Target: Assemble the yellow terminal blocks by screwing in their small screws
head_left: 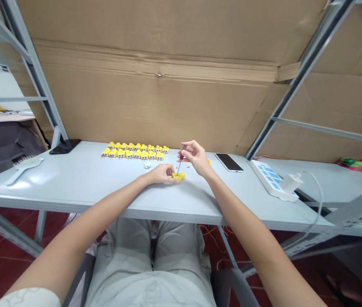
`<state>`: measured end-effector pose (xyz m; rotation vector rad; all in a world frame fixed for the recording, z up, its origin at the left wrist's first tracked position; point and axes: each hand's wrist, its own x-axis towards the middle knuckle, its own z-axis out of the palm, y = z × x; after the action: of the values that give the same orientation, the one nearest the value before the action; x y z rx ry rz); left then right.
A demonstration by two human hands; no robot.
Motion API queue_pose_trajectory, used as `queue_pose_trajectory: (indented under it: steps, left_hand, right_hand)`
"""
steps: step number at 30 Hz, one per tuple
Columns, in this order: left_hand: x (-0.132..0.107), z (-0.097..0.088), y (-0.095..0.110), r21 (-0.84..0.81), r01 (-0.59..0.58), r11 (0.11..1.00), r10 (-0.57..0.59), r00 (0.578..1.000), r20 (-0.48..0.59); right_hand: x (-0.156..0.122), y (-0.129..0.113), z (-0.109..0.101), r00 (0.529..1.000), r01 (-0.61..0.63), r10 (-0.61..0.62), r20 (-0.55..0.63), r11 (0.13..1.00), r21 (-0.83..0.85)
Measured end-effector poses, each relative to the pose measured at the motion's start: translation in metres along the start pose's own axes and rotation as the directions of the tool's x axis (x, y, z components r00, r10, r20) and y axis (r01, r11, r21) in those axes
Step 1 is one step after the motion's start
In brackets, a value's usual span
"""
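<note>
My left hand [163, 173] rests on the table and pinches a small yellow plastic piece [181, 175] by its left side. Above it, my right hand [196, 157] grips the red handle of a screwdriver [181, 158]. The thin shaft points down, and its tip meets the yellow piece; the exact contact spot is too small to make out. Just behind my left hand lies a small white part [147, 165]. Tiny dark bits, perhaps screws, lie near the screwdriver. Another bit of yellow [209, 162] shows partly behind my right hand.
Two rows of yellow pieces [129, 154] stand toward the back of the table [81, 183]. A hairbrush [24, 168] lies at the left. On the right are a phone [228, 162] and a power strip [272, 181] with a white plug and cable. Cardboard [168, 111] walls the back.
</note>
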<state>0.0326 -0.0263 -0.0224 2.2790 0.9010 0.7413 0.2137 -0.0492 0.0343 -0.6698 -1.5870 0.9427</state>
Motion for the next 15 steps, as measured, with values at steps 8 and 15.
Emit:
queue_pose_trajectory:
  steps: [8,15]
  left_hand:
    - [0.001,0.000,0.005,0.014,0.032,0.999,-0.032,0.999,-0.016]
    - [-0.004,0.006,0.018,0.192,0.090,0.977,-0.066,0.990,-0.128]
  right_hand:
    - [0.003,0.000,0.003,0.999,0.012,-0.013,-0.035,1.000,-0.027]
    - [0.001,0.000,0.007,0.995,0.018,-0.022,-0.102,0.999,-0.043]
